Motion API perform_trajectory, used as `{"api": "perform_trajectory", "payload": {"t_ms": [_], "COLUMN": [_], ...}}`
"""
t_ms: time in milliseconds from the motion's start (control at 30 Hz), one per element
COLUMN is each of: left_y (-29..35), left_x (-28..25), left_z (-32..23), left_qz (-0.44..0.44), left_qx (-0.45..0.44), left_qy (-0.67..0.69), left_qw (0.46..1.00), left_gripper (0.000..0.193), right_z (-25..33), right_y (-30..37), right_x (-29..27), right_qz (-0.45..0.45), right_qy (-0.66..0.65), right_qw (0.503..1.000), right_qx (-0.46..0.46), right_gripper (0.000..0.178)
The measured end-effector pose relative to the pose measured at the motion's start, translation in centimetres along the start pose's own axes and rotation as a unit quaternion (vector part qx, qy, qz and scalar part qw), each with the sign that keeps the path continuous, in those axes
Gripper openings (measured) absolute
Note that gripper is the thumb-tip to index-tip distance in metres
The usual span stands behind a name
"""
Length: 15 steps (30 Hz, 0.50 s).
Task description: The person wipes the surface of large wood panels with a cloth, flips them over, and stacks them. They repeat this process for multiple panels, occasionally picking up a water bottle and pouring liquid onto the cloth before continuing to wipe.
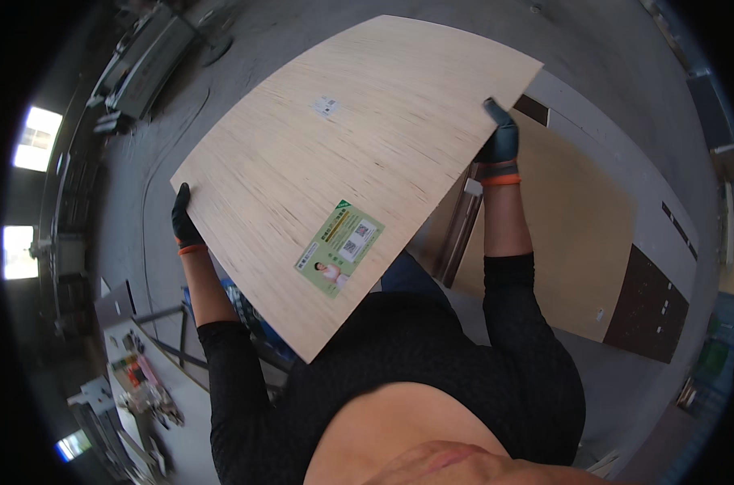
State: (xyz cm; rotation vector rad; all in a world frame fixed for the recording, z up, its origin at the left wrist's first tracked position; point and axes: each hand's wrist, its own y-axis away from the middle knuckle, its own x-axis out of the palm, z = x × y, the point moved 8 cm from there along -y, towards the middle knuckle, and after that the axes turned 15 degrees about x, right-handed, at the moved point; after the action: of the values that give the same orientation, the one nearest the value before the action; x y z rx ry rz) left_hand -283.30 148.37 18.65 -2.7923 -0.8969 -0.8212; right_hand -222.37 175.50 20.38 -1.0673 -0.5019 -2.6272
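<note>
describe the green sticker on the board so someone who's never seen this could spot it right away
Find the large pale plywood sheet held at its edges by the gloved left hand and gloved right hand. Near its lower corner, closest to the person, sits a rectangular green paper label. The only other sticker is a small white label further up the sheet, plain and much smaller.

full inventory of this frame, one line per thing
plywood sheet: 1, pale wood, held up flat in front of the person
green label: 1, green, on the sheet near its lower edge
small white sticker: 1, white, on the sheet's upper part
boards on floor: a few, tan and dark brown, right of the person
workbench with clutter: 1, grey, lower left
machine: 1, grey, upper left
concrete floor: grey, all around
left hand: black glove, orange cuff, grips the sheet's left edge
right hand: dark glove, orange cuff, grips the sheet's right edge
</note>
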Motion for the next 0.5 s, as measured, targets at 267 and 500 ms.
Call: {"api": "perform_trajectory", "payload": {"t_ms": [267,500], "left_y": [-28.3,-39.3], "left_x": [11.7,16.8], "left_z": [3.0,8.6], "left_qz": [0.068,0.160], "left_qx": [0.026,-0.009], "left_qy": [-0.102,-0.065], "left_qw": [0.992,0.985], "left_gripper": [0.047,0.042], "right_z": [3.6,6.8], "right_y": [-20.8,-20.1], "right_x": [-5.7,-7.3], "right_qz": [0.026,-0.029], "right_qy": [-0.126,-0.081], "right_qw": [0.991,0.995], "right_qx": [0.035,-0.053], "right_gripper": [0.054,0.058]}}
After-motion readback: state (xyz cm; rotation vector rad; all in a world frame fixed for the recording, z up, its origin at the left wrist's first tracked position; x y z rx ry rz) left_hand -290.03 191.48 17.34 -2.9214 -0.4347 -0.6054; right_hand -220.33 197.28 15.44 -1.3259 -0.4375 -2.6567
